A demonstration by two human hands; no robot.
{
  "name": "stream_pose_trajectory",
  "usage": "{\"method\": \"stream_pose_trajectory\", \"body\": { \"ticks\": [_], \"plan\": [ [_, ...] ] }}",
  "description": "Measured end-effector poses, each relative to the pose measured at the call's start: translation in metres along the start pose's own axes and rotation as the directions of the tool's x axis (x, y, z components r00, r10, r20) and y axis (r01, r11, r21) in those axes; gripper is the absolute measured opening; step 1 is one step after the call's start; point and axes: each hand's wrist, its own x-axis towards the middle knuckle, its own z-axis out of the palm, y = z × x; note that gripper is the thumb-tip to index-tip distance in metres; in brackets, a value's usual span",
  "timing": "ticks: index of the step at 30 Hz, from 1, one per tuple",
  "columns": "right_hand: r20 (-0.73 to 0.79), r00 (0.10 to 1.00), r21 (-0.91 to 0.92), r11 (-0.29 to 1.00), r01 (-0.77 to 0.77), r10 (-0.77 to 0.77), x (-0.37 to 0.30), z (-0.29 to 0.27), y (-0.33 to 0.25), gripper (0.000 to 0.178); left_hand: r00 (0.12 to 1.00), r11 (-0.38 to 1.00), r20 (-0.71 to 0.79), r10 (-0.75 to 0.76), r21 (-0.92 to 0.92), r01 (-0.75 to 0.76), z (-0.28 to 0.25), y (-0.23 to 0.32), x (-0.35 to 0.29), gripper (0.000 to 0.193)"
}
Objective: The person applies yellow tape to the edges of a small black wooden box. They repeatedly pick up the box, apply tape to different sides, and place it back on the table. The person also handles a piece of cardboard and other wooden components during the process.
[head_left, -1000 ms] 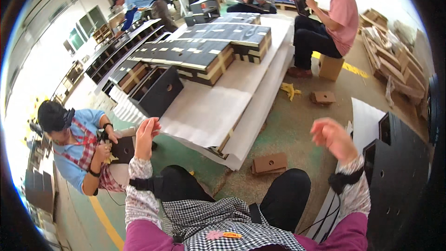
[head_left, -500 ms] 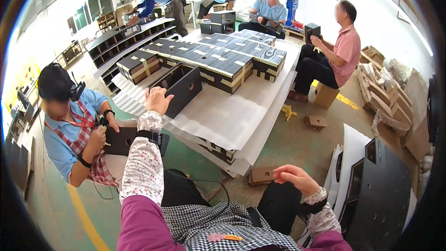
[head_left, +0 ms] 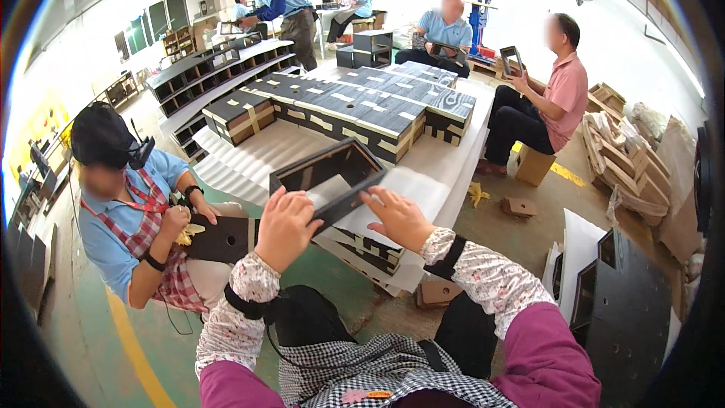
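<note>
A black rectangular wooden box (head_left: 326, 181), hollow and with its open side facing up, is tilted at the near edge of the padded stack. My left hand (head_left: 285, 228) is closed on its near left wall, fingers over the rim. At its right corner, the fingertips of my right hand (head_left: 396, 215) press on the box's end, thumb below. Just beyond the box lies a block of black wood-grain boxes (head_left: 332, 106) joined with strips of pale tape. White foam sheet (head_left: 249, 155) covers the stack beneath.
On my left a co-worker in a checked apron (head_left: 174, 261) holds a dark panel (head_left: 226, 239) and a yellow cloth. Two seated people across the stack handle black boxes. Brown pieces (head_left: 438, 293) lie on the floor by my knees; dark panels (head_left: 623, 302) stand at right.
My right hand has come up from near my knee to the box's right corner. The box has turned and tilted toward me, and my left hand has shifted to its near wall.
</note>
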Motion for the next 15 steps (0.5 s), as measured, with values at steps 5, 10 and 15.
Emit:
{"method": "stream_pose_trajectory", "body": {
  "ticks": [5,10,15],
  "plan": [
    [0.074,0.988,-0.014,0.990,0.139,-0.138,0.024,-0.004,0.000,0.038,0.995,0.994,0.043,0.092,0.061,-0.095,-0.015,0.003,-0.002,0.026],
    [0.000,0.991,0.067,0.989,0.135,-0.135,0.038,-0.026,0.005,0.026,0.985,0.985,0.077,0.153,0.069,-0.158,-0.018,0.009,0.005,0.025],
    [0.121,0.978,0.032,0.986,0.166,-0.169,0.037,-0.002,0.027,0.031,0.976,0.964,0.092,0.198,0.164,-0.211,-0.017,0.013,0.023,0.025]
  ]
}}
